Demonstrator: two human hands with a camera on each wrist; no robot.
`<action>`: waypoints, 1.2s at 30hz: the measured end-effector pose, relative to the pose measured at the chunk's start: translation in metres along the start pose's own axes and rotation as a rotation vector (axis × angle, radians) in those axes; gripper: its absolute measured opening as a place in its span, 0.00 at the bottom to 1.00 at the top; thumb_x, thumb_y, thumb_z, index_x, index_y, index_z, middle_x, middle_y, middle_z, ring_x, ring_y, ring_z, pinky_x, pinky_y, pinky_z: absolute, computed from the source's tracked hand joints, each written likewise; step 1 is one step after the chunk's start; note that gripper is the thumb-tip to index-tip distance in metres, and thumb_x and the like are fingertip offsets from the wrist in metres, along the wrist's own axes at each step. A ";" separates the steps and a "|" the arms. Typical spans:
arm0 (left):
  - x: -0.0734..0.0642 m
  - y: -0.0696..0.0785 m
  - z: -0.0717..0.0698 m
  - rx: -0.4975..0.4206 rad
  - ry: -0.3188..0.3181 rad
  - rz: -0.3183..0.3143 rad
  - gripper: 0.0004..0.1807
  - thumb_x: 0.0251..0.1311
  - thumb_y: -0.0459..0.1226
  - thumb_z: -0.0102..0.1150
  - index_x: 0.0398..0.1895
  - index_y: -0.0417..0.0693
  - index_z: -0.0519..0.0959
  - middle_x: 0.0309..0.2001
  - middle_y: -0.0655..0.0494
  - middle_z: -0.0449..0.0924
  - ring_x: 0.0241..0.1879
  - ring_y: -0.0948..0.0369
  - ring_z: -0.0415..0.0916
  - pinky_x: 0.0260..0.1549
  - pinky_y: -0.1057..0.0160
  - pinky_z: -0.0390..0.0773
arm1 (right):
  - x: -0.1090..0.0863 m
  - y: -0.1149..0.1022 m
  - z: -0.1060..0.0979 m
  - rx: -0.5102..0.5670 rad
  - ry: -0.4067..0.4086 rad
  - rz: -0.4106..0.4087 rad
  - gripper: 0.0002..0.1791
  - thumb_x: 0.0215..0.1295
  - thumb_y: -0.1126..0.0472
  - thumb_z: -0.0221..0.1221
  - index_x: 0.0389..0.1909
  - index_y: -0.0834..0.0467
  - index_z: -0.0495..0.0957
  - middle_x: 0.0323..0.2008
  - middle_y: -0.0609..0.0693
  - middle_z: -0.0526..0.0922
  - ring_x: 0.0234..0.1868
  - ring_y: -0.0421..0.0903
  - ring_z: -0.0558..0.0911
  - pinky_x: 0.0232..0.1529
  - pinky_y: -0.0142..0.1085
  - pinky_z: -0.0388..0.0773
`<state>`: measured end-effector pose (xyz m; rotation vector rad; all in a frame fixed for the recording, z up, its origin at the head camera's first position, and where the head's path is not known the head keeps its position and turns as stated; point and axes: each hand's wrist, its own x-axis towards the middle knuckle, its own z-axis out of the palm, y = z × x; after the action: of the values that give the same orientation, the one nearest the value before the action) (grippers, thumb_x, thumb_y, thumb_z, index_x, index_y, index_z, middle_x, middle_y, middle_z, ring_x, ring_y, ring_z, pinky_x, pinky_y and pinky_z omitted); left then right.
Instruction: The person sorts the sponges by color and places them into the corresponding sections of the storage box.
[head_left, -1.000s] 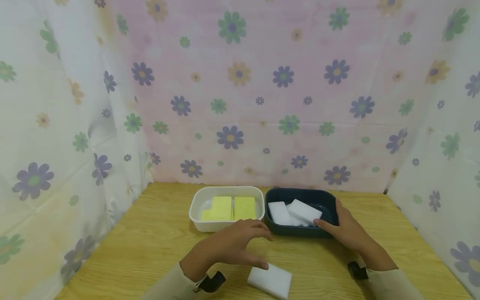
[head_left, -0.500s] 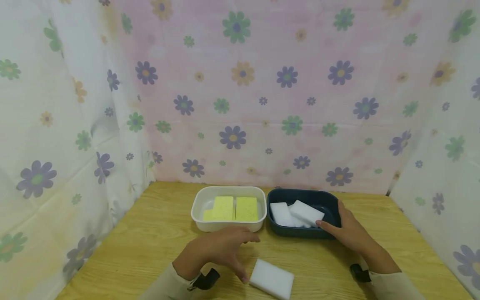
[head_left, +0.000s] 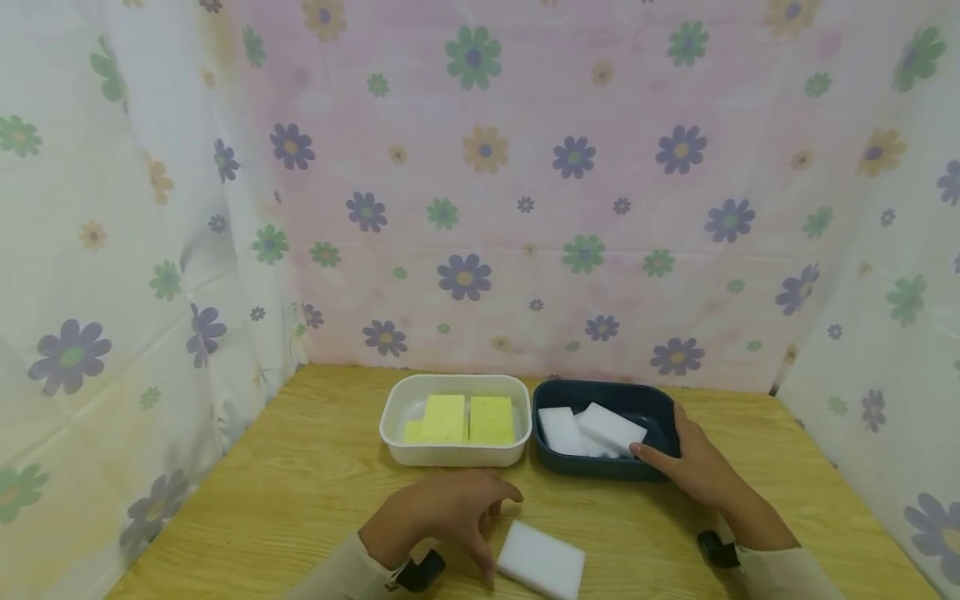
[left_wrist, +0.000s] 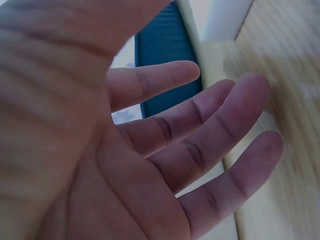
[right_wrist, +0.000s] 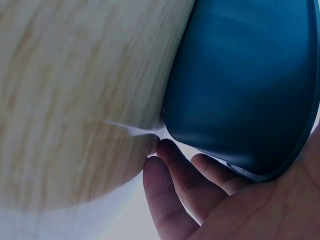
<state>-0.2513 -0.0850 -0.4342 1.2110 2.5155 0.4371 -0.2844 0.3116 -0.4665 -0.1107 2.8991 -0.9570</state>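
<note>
A white sponge lies on the table near its front edge. My left hand hovers just left of it, thumb and fingers spread apart with nothing between them; the left wrist view shows the fingers loosely bent. At the right, my right hand holds the end of a dark blue tub, thumb over the rim and fingers around the outside wall, as the right wrist view also shows. Several white sponges lie in this tub, one tilted on top of the others.
A white tub stands left of the blue one, with yellow sponges inside. Both are on a wood-grain table. Flowered cloth encloses the back and sides.
My left hand has drawn back toward me and slightly left, now beside the white sponge instead of over its edge. The right hand stays on the blue tub.
</note>
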 end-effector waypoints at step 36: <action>0.005 0.007 -0.004 -0.041 0.088 0.006 0.32 0.49 0.52 0.82 0.58 0.55 0.83 0.43 0.68 0.82 0.36 0.74 0.77 0.35 0.74 0.78 | -0.003 -0.003 0.000 -0.004 -0.012 0.000 0.70 0.67 0.25 0.55 0.80 0.64 0.19 0.79 0.78 0.35 0.76 0.81 0.45 0.67 0.77 0.53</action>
<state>-0.2509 -0.0775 -0.4280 1.2097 2.5635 0.5514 -0.2818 0.3098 -0.4644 -0.1161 2.8899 -0.9477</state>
